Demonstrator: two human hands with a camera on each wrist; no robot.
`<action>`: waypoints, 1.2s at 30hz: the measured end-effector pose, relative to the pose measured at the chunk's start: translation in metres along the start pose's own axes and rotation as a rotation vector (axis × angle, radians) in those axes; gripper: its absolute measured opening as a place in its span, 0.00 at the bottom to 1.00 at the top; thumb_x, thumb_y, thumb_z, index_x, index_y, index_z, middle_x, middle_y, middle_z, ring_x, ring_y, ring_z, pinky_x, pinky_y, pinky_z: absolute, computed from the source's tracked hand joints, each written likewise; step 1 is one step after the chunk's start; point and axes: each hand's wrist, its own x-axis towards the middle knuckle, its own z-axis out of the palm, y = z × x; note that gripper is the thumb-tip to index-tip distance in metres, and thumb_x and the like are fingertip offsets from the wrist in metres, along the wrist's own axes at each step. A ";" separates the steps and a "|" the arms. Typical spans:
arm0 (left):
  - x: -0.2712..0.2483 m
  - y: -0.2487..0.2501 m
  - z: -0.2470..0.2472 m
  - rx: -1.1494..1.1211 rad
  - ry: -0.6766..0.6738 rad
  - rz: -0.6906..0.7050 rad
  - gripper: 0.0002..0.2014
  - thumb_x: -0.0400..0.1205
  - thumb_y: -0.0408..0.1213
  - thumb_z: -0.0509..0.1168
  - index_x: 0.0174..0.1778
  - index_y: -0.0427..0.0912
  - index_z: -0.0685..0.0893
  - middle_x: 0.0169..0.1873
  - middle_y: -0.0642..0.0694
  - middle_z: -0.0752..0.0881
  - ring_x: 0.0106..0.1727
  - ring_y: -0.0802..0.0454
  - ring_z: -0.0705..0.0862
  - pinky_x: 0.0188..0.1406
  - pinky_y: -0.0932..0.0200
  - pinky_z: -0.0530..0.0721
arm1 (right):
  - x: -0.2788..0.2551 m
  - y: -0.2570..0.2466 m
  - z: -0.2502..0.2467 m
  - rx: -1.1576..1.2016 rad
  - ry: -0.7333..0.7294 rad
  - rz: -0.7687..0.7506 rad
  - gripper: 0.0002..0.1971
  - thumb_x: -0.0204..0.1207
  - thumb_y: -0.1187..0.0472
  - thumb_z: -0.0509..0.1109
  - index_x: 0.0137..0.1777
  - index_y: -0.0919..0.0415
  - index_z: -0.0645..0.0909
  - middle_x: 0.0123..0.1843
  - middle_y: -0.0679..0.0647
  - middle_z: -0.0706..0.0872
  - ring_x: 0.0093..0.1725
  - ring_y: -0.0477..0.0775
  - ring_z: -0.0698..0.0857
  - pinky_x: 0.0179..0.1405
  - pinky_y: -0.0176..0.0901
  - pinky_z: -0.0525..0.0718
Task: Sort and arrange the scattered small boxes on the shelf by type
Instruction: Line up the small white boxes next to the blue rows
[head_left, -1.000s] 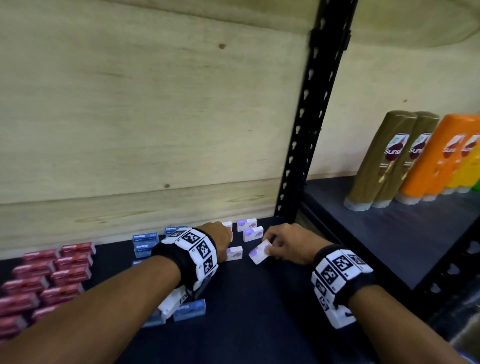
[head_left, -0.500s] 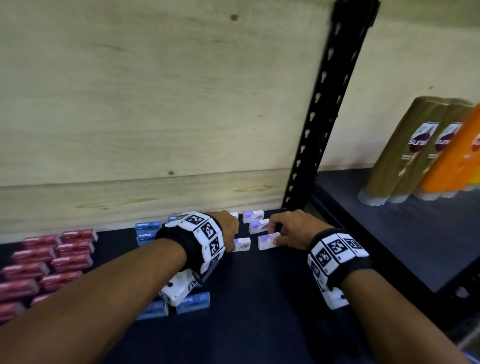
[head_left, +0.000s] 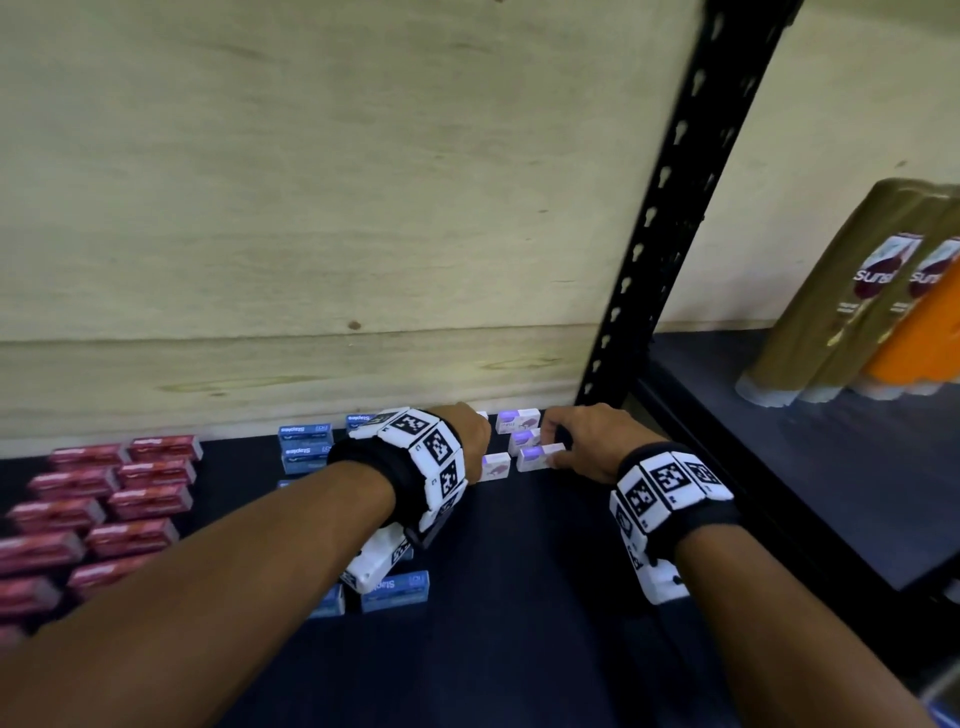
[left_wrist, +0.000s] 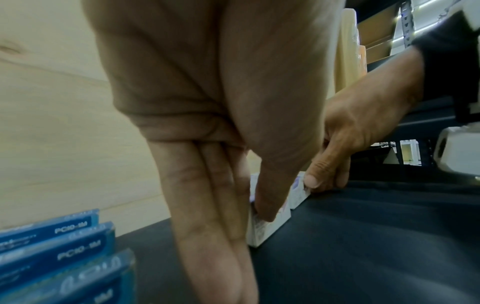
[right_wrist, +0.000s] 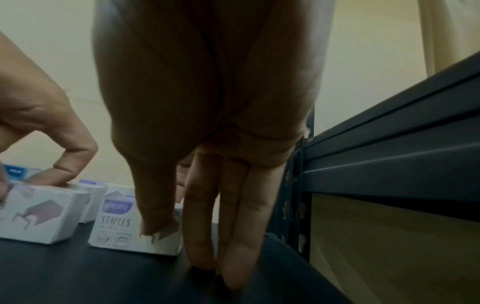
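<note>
1. Against the far wall, the right hand (head_left: 582, 441) has slid its white staple box (head_left: 540, 457) back from a skewed spot into line beside the left hand's white box (head_left: 493, 466).
2. Right thumb and forefinger clamp that box, the other fingers straight; the left hand (head_left: 467, 436) pinches its own.
3. Judging by this, the white group is nearly squared, with red boxes (head_left: 104, 509) and blue boxes (head_left: 306, 447) grouped to the left.
4. Left wrist and forearm hide several boxes.

You are looking at a pale plywood back wall (head_left: 322, 208) standing behind the dark shelf board (head_left: 519, 649). A black perforated upright (head_left: 670, 208) is dividing it from the right bay, where shampoo bottles (head_left: 852, 301) are standing.
</note>
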 end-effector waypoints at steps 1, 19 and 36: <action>0.001 0.000 0.002 0.002 0.002 -0.005 0.12 0.84 0.38 0.64 0.36 0.42 0.72 0.28 0.50 0.69 0.29 0.53 0.73 0.20 0.64 0.62 | 0.000 0.000 0.000 0.001 -0.005 0.001 0.07 0.77 0.51 0.73 0.48 0.42 0.75 0.50 0.47 0.81 0.52 0.55 0.81 0.48 0.42 0.76; -0.007 -0.002 0.001 -0.156 0.017 -0.067 0.12 0.80 0.44 0.68 0.49 0.44 0.73 0.39 0.47 0.77 0.34 0.48 0.75 0.22 0.63 0.67 | -0.016 0.001 -0.005 0.131 -0.056 0.049 0.17 0.73 0.53 0.77 0.58 0.43 0.74 0.51 0.49 0.85 0.50 0.53 0.85 0.53 0.45 0.83; -0.194 -0.113 0.000 -0.402 0.184 -0.170 0.16 0.81 0.55 0.66 0.60 0.51 0.78 0.53 0.51 0.88 0.52 0.52 0.85 0.55 0.57 0.82 | -0.056 -0.120 -0.045 0.069 0.043 -0.261 0.11 0.78 0.48 0.72 0.57 0.49 0.80 0.50 0.47 0.82 0.50 0.52 0.82 0.51 0.43 0.80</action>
